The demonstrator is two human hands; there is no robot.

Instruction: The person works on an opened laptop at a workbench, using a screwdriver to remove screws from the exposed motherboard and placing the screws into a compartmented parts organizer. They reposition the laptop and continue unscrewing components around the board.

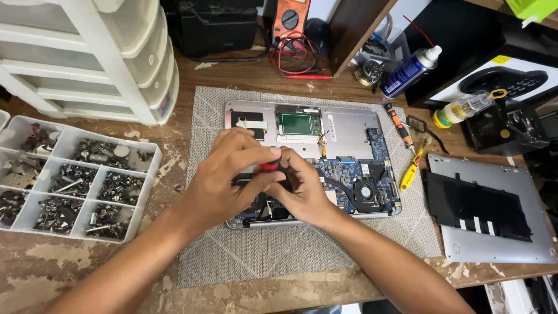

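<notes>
At far left, a white plastic drawer unit point(116, 52) stands on the worn wooden bench point(70, 261). Below it lies a clear compartment tray point(75, 177); its cells hold dark screws and small metal parts, sorted in heaps.

At centre, a grey woven mat point(302, 256) carries an opened laptop base point(349, 125), underside up, with a green module near its top edge and a blue circuit board and round fan at its right.

Both hands meet over the lower middle of the laptop base. The left hand point(224, 180) is curled closed, fingers wrapped around a red-capped screwdriver point(268, 166). The right hand point(305, 192) is also curled narrow, pinching the same tool from the other side. The tool's tip is hidden by the fingers.

Behind the mat, an orange multimeter point(290, 17) rests with red leads coiled under it. To the right, a blue spray can point(410, 71) with a white cap and red straw lies tilted. An orange-and-black screwdriver point(398, 123) and a yellow-handled tool point(411, 173) lie at the mat's right edge. A small clear bottle point(462, 107) with a green band and yellow cap lies near a black box bearing a white-and-yellow label. At far right, the removed silver bottom cover point(494, 203) lies flat, black sheet on its inner face.
</notes>
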